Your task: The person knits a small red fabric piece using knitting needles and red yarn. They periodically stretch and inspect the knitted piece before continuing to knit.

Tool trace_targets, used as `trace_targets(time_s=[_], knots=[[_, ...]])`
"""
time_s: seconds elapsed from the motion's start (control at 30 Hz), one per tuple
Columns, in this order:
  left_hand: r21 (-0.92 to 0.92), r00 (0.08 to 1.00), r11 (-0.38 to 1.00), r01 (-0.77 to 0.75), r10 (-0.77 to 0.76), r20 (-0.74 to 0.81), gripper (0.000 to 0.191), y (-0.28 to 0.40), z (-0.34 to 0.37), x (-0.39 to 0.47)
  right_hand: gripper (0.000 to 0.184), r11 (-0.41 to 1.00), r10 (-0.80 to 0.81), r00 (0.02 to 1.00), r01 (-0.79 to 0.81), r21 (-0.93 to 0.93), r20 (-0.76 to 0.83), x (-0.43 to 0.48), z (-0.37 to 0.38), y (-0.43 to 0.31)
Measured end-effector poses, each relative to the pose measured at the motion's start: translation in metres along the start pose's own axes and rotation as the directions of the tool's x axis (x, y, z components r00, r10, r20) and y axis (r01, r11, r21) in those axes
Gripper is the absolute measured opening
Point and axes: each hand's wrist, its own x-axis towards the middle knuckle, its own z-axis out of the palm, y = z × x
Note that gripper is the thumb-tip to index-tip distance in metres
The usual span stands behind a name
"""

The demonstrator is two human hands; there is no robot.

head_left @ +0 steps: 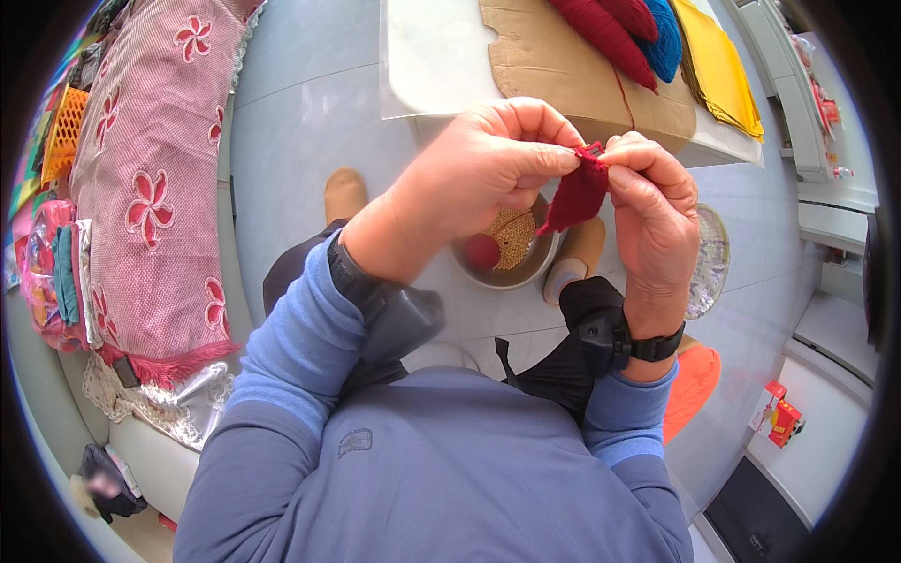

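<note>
A small dark red knitted piece [578, 193] hangs between my two hands. My left hand [496, 158] pinches its upper left corner between thumb and fingertips. The upper right edge is gripped by my right hand [651, 200], close to the left fingertips. A thin needle tip seems to show at the top edge, mostly hidden by the fingers. Below the knitting, a metal bowl [508, 283] on the floor holds a red ball [483, 251] and many small yellowish beads or beans [516, 236]. A strand of red yarn [624, 98] lies over the cardboard, leading up to red skeins.
On the white table [440, 70] ahead lie brown cardboard [531, 60], red yarn skeins [609, 42], a blue skein [662, 39] and yellow folded sheets [725, 67]. A sofa with a pink patterned cover [169, 141] stands at left. A round patterned object [707, 260] is at right.
</note>
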Motion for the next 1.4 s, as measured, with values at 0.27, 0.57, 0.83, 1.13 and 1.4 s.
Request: trace_targets(time_s=[0.27,0.57,0.83,1.13,1.4], knots=[[0.003,1.000,1.000,0.012,-0.012,0.023,0.011,0.001,-0.003,0.000,0.008,0.990,-0.072,0.996,0.077,-0.116,0.048,0.001,0.000,0.001],[0.187,0.993,0.979,-0.083,0.097,-0.067,0.011,-0.002,-0.003,0.002,0.008,0.938,-0.103,0.995,0.094,-0.333,-0.010,-0.001,0.009,-0.002],[0.399,0.946,0.876,-0.272,0.320,-0.058,0.011,-0.008,0.004,0.004,0.012,0.699,-0.312,0.950,0.227,-0.679,-0.003,0.000,0.015,0.004],[0.398,0.963,0.889,-0.226,0.265,-0.045,0.011,-0.008,0.002,0.005,0.009,0.552,-0.460,0.888,0.289,-0.782,0.003,-0.002,0.019,0.014],[0.270,0.957,0.928,-0.258,0.284,-0.064,0.012,-0.013,0.007,0.005,0.004,0.704,-0.446,0.874,0.210,-0.678,-0.193,-0.006,0.028,0.023]])
